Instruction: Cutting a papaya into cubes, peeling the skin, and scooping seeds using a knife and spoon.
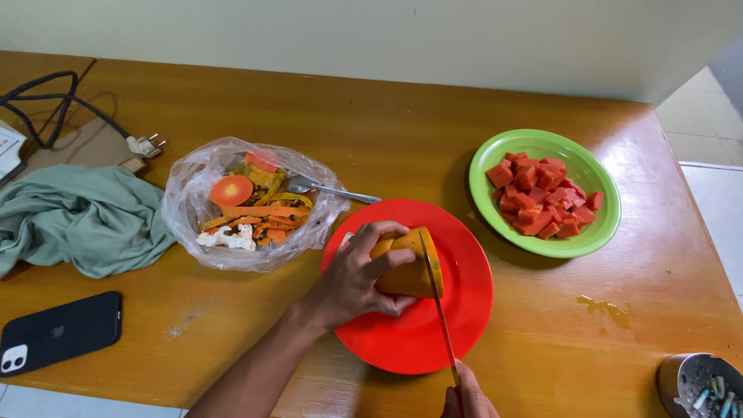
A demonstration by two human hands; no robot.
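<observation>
Head view looks down on a wooden table (387, 116) beside a pale wall. A green cloth (77, 220) lies at the left edge, with a black cable (46, 101) above it and a dark phone (62, 333) below. Near the middle, a red plate (472, 310) sits just beside a clear bag (193, 201) of peels, a spoon (325, 188) resting on the bag's rim. To the right stands a green bowl (604, 193) of red fruit cubes. On the plate, the left hand (352, 279) grasps an orange papaya piece (406, 271), holding it upright. The right hand (464, 399), mostly out of view, grips a knife (443, 317) whose blade touches the papaya's right side.
</observation>
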